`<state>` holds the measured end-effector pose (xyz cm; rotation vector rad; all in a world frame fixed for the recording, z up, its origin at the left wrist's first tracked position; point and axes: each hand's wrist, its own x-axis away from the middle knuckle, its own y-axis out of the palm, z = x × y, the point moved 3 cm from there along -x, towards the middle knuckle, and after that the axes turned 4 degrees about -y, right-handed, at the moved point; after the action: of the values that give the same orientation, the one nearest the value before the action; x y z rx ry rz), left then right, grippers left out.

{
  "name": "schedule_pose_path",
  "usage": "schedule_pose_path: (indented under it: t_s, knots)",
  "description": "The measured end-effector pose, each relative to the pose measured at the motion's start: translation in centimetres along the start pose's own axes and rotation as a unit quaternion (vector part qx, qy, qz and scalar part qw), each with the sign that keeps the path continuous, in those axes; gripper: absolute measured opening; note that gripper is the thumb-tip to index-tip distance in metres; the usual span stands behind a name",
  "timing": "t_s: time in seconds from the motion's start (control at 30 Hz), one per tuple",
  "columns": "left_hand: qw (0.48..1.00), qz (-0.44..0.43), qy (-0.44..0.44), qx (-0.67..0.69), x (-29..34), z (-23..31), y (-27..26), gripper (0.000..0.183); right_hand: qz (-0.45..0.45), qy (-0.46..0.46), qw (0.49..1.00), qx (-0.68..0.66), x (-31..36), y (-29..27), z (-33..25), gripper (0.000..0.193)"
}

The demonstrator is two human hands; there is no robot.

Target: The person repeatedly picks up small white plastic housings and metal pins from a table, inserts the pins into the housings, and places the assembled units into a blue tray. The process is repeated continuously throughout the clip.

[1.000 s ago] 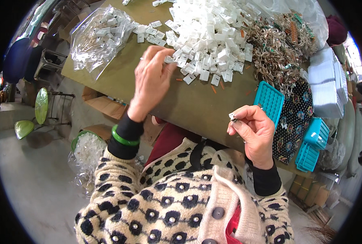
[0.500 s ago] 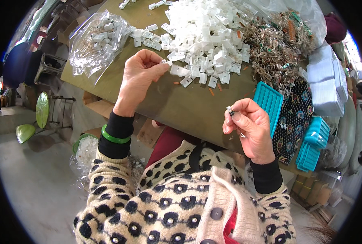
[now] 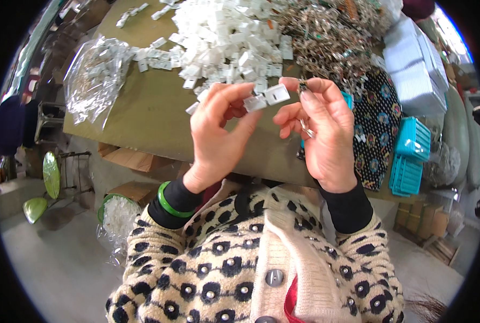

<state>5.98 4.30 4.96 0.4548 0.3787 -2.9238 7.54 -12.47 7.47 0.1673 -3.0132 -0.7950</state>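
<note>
My left hand (image 3: pixel 216 137) is closed, pinching a small white plastic casing (image 3: pixel 276 94) between thumb and fingertips. The casing has two rectangular parts joined end to end, and the outer one shows a hollow. Close on its right, my right hand (image 3: pixel 330 132) grips a tiny dark component (image 3: pixel 303 85) between thumb and forefinger; its details are too small to make out. Thin wire-like strands (image 3: pixel 307 128) show at that hand's curled lower fingers. Beyond both hands lies a big heap of similar white casings (image 3: pixel 226 35), beside a tangled pile of wired parts (image 3: pixel 331 40).
A clear plastic bag (image 3: pixel 95 78) of small parts lies on the table (image 3: pixel 148 116) at left. At right are a dark patterned cloth (image 3: pixel 377 145), stacked white trays (image 3: pixel 412 70) and teal baskets (image 3: pixel 409 145). A teal tray (image 3: pixel 348 100) is mostly hidden behind my right hand.
My left hand has come right from the heap's edge with the white casing. My right hand has risen toward it with the dark component, so both hands are close together. The view has shifted too.
</note>
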Motion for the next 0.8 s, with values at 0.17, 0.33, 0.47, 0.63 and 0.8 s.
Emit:
schedule_pose_path:
  t_s: [0.17, 0.33, 0.47, 0.63, 0.8]
  knots:
    - [0.992, -0.039, 0.124, 0.000, 1.4, 1.8, 3.5, 0.042, 0.017, -0.219, 0.903, 0.370, 0.4, -1.1, 0.6, 0.009]
    - [0.843, -0.193, -0.295, 0.405, 1.7, 0.5, 3.7, 0.030, 0.016, -0.309, 0.854, 0.418, 0.9, -2.3, 0.9, 0.010]
    - [0.757, -0.270, -0.369, 0.466, 1.5, -0.4, 3.9, 0.031, -0.033, -0.305, 0.850, 0.427, 1.1, -2.1, 0.5, 0.011]
    - [0.743, -0.250, -0.378, 0.492, 1.9, -1.3, 4.2, 0.029, -0.034, -0.243, 0.945, 0.217, 0.8, -3.3, -1.0, 0.011]
    - [0.742, -0.176, -0.357, 0.539, 1.7, -1.6, 4.2, 0.028, -0.005, -0.116, 0.979, 0.165, 2.0, -3.9, -0.5, 0.010]
